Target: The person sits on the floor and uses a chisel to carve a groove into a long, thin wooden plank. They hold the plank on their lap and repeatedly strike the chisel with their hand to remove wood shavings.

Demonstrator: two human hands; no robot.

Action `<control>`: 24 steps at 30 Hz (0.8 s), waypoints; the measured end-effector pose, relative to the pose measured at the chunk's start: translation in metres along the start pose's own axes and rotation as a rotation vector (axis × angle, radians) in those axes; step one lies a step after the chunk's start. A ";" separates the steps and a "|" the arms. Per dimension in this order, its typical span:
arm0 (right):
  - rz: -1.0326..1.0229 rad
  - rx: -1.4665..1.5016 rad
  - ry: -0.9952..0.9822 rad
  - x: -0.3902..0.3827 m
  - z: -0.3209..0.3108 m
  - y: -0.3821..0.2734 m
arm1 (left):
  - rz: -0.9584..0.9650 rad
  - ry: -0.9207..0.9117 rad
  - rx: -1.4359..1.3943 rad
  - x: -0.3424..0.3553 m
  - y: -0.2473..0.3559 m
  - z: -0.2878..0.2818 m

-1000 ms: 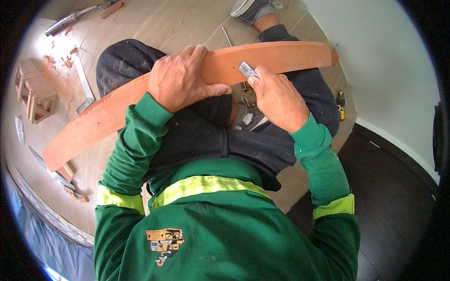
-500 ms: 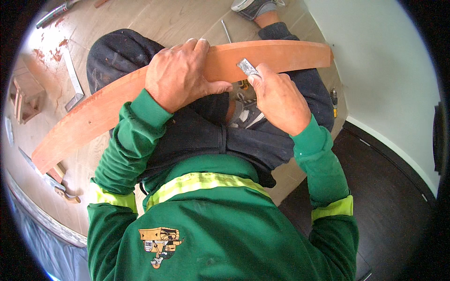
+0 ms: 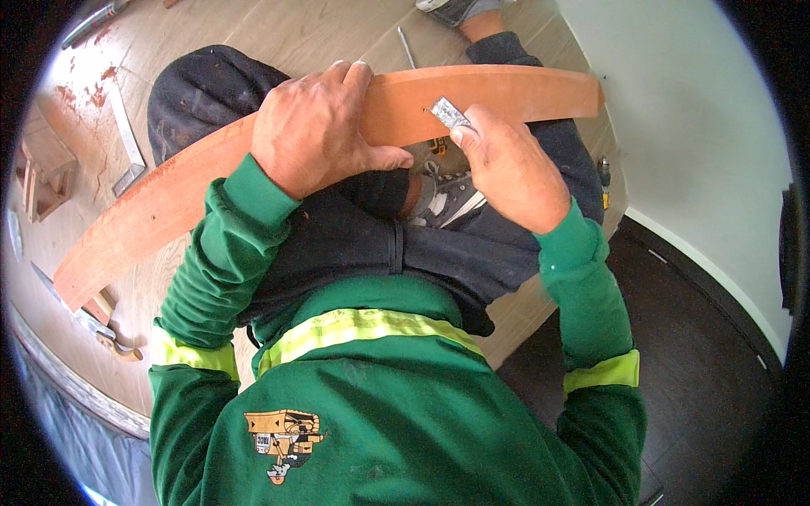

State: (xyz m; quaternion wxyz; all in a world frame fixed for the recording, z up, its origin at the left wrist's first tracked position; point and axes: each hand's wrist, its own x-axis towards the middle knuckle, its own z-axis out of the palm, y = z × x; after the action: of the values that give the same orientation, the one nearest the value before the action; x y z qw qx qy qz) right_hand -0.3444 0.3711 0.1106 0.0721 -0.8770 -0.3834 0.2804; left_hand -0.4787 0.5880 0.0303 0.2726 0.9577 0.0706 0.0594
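Note:
A long reddish wooden board lies across my bent legs, its right end higher in view than its left. My left hand grips it near the middle, fingers over the far edge and thumb along the near side. In my right hand is a small flat metal scraper with whitish smears on its blade; its handle is hidden in my fist. The blade tip is at the board's face, just right of a small dark hole. Whether it touches the wood I cannot tell.
On the wooden floor at left lie a metal try square, a small wooden box and a wood-handled saw. A thin metal rod lies beyond the board. A yellow-black screwdriver lies by the white wall.
The scraper has moved slightly to the right, uncovering the small hole. My right hand shifted right and nearer me, while the board and left hand moved a little away and left.

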 end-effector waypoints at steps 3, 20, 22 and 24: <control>-0.072 -0.071 -0.014 0.003 -0.006 0.005 | 0.013 0.008 -0.010 0.002 -0.001 0.001; -0.336 -0.291 -0.055 0.031 -0.018 0.029 | 0.029 0.007 -0.012 0.010 -0.005 0.010; -0.265 -0.316 -0.083 0.032 -0.019 0.028 | 0.004 -0.006 0.011 0.011 -0.003 0.009; -0.276 -0.370 -0.092 0.034 -0.019 0.030 | -0.005 -0.016 0.015 0.011 -0.001 0.010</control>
State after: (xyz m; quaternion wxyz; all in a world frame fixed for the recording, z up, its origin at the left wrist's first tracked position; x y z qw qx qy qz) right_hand -0.2961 0.3762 0.1008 -0.0697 -0.8009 -0.5474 0.2327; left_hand -0.4663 0.5852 0.0218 0.2664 0.9599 0.0711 0.0507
